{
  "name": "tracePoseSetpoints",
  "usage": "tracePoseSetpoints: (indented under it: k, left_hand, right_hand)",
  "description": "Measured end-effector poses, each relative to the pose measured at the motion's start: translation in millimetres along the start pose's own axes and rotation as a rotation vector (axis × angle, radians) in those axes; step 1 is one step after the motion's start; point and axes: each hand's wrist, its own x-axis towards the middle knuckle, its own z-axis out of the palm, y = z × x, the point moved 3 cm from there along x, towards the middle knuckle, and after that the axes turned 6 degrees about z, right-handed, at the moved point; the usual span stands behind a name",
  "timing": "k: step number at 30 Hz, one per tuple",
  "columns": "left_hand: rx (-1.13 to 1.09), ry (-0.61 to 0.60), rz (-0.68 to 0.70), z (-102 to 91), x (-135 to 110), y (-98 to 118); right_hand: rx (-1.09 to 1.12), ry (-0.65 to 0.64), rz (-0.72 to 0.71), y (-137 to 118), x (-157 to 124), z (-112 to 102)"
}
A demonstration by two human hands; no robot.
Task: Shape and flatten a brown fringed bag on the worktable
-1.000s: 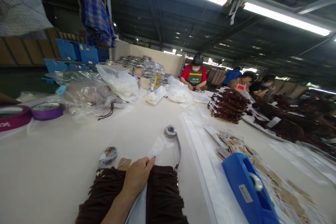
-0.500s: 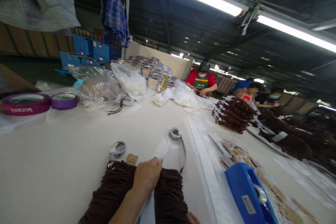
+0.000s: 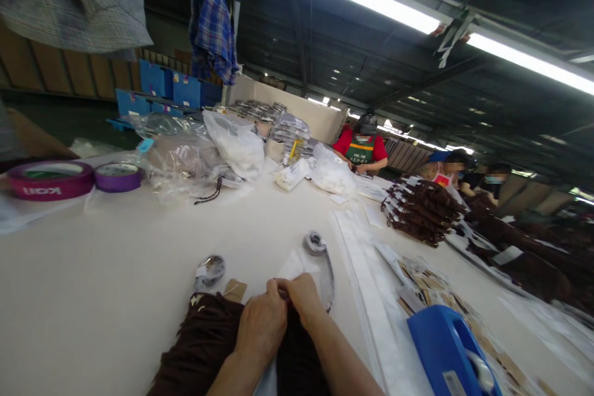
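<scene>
A dark brown gathered garment lies in front of me on the white table, with a pale strip showing down its middle. My left hand is closed on its upper edge near the centre. Beside it, my right hand is pinched at the same edge, its fingertips meeting the left ones. Whatever sits between the fingertips is too small to make out. Rolled grey straps, one at the left and one at the right, extend past the garment's top. A brown card tag pokes out near the left strap.
A blue tape dispenser stands at right, near scattered card tags. Purple tape rolls and plastic bags lie at left and back. Brown garments are stacked at back right. A co-worker in a green apron works across the table.
My right hand has come up from the lower edge of view to meet my left hand at the garment's top edge. The left hand stays on the garment. The view has shifted slightly.
</scene>
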Motion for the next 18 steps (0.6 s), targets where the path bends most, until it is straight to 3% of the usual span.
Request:
tracePoseSetpoints:
  k: [4, 9, 18]
  left_hand:
    - [0.002, -0.004, 0.005, 1.0, 2, 2]
    - [0.003, -0.005, 0.041, -1.4, 1, 6]
    - [-0.018, 0.015, 0.049, -6.0, -1, 8]
  right_hand:
    - [0.215, -0.071, 0.083, -11, 5, 3]
    - [0.380, -0.128, 0.006, -46, 24, -7]
    - [0.389, 0.061, 0.055, -54, 62, -10]
